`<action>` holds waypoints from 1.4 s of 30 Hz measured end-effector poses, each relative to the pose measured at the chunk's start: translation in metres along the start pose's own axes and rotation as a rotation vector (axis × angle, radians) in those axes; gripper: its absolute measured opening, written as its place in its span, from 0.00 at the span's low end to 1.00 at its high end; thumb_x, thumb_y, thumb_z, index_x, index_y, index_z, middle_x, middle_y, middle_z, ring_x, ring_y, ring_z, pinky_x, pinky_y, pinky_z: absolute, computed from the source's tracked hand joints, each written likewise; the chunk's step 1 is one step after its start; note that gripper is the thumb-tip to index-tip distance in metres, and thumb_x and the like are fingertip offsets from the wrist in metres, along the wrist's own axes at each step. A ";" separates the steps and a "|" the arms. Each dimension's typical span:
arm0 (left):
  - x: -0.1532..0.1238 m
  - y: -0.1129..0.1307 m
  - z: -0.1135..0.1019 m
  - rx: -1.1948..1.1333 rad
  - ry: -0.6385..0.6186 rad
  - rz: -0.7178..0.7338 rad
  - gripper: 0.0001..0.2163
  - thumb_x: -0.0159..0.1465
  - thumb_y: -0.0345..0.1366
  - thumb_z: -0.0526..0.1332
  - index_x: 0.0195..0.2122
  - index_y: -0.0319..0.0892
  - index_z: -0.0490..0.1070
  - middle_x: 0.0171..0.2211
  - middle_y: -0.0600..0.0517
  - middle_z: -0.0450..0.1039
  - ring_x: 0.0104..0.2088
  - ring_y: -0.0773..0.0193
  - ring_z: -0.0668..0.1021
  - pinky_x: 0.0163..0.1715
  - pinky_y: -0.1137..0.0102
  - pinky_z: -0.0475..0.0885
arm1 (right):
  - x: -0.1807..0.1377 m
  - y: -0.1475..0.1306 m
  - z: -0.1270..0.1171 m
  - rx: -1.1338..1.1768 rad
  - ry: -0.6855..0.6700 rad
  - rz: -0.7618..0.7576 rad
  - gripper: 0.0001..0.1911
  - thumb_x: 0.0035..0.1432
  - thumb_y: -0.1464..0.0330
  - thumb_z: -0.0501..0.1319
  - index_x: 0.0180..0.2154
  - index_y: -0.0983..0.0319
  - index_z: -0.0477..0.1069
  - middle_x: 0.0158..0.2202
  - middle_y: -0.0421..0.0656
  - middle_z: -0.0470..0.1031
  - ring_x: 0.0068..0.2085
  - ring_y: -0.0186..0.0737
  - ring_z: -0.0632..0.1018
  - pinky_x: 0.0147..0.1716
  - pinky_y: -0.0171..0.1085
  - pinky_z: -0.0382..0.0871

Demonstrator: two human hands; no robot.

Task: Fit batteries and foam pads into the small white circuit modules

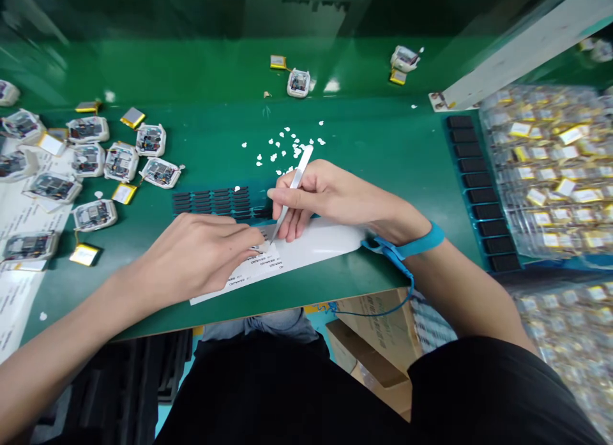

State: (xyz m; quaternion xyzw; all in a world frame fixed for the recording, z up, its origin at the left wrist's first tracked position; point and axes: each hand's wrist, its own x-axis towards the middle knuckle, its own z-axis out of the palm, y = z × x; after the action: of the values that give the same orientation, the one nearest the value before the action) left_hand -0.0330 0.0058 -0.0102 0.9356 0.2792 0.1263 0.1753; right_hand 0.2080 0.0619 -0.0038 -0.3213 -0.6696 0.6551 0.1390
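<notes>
My right hand (pixel 311 196) is closed around white tweezers (pixel 297 177), their tip pointing down at a small white piece by my left fingertips. My left hand (pixel 205 250) is closed too, thumb and forefinger pinched at that small whitish piece (pixel 262 246), which is mostly hidden. Beneath both hands lies a white printed label sheet (pixel 311 242) along the table's front edge. Just beyond it is a sheet of small black strips (pixel 211 201). Small white round stickers (pixel 297 148) lie scattered past my right hand. A blue wrist strap (pixel 421 242) is on my right wrist.
White device housings (pixel 121 161) with circuit boards and yellow-edged batteries (pixel 123 193) crowd the left side. Another housing (pixel 299 83) sits at the back. Black foam blocks (pixel 481 196) line the right, beside clear trays of batteries (pixel 550 170). A cardboard box (pixel 378 324) stands below the table edge.
</notes>
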 end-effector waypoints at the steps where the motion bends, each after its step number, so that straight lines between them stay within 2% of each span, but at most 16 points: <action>1: 0.000 0.000 0.000 0.004 -0.003 0.004 0.14 0.74 0.35 0.50 0.40 0.43 0.75 0.31 0.51 0.79 0.28 0.59 0.79 0.26 0.68 0.67 | 0.000 -0.001 0.000 0.008 0.019 -0.003 0.22 0.67 0.53 0.60 0.31 0.64 0.75 0.27 0.44 0.83 0.27 0.35 0.84 0.28 0.30 0.80; 5: -0.002 0.001 0.001 -0.065 0.044 -0.005 0.10 0.73 0.34 0.54 0.41 0.44 0.76 0.34 0.51 0.81 0.30 0.60 0.81 0.28 0.70 0.70 | -0.002 -0.003 0.000 0.039 0.127 -0.031 0.19 0.68 0.55 0.61 0.31 0.63 0.74 0.26 0.43 0.83 0.28 0.36 0.84 0.28 0.31 0.80; 8: 0.000 0.008 -0.003 -0.205 0.218 -0.092 0.07 0.71 0.31 0.58 0.44 0.45 0.76 0.36 0.52 0.82 0.30 0.63 0.82 0.30 0.71 0.72 | -0.006 -0.004 0.006 0.131 0.285 -0.230 0.17 0.69 0.57 0.60 0.31 0.61 0.72 0.26 0.40 0.82 0.26 0.35 0.83 0.25 0.32 0.79; 11: 0.003 0.017 -0.011 -0.415 0.322 -0.280 0.07 0.68 0.28 0.61 0.42 0.46 0.78 0.34 0.55 0.82 0.29 0.66 0.81 0.29 0.73 0.74 | -0.009 -0.003 0.018 0.219 0.409 -0.414 0.14 0.69 0.58 0.61 0.33 0.59 0.72 0.27 0.38 0.82 0.25 0.35 0.82 0.24 0.33 0.79; 15: 0.006 0.022 -0.016 -0.789 0.306 -0.431 0.10 0.63 0.27 0.62 0.44 0.43 0.79 0.30 0.55 0.80 0.21 0.69 0.76 0.19 0.74 0.70 | -0.010 0.000 0.036 0.158 0.492 -0.471 0.13 0.70 0.59 0.59 0.34 0.59 0.72 0.30 0.38 0.83 0.28 0.35 0.84 0.26 0.32 0.80; 19: 0.005 0.022 -0.015 -1.010 0.237 -0.492 0.12 0.62 0.27 0.62 0.47 0.38 0.78 0.30 0.51 0.80 0.22 0.67 0.78 0.19 0.74 0.73 | -0.007 0.001 0.044 0.077 0.497 -0.516 0.14 0.70 0.61 0.58 0.33 0.61 0.72 0.29 0.38 0.81 0.27 0.32 0.83 0.26 0.29 0.80; 25: 0.006 0.025 -0.011 -1.108 0.269 -0.489 0.15 0.63 0.26 0.63 0.52 0.36 0.75 0.30 0.50 0.81 0.25 0.65 0.81 0.25 0.73 0.78 | -0.006 0.000 0.043 0.082 0.541 -0.521 0.15 0.70 0.62 0.60 0.31 0.62 0.74 0.28 0.37 0.79 0.25 0.30 0.82 0.23 0.27 0.78; 30: 0.004 0.024 -0.009 -1.098 0.267 -0.480 0.14 0.63 0.25 0.62 0.50 0.37 0.76 0.25 0.53 0.79 0.24 0.64 0.81 0.24 0.73 0.77 | -0.006 0.000 0.042 0.070 0.527 -0.499 0.15 0.69 0.61 0.60 0.31 0.61 0.73 0.27 0.37 0.79 0.24 0.29 0.81 0.22 0.27 0.78; 42: 0.006 0.028 -0.008 -1.137 0.302 -0.493 0.14 0.62 0.23 0.62 0.47 0.40 0.78 0.31 0.53 0.80 0.24 0.65 0.82 0.25 0.73 0.78 | -0.007 -0.003 0.046 0.101 0.541 -0.497 0.14 0.69 0.63 0.61 0.31 0.62 0.73 0.27 0.39 0.81 0.23 0.31 0.81 0.22 0.28 0.76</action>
State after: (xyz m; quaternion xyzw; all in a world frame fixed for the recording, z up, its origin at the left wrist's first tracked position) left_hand -0.0176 -0.0109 0.0095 0.5765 0.3973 0.3411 0.6272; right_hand 0.1848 0.0216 -0.0036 -0.3032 -0.6330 0.5249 0.4815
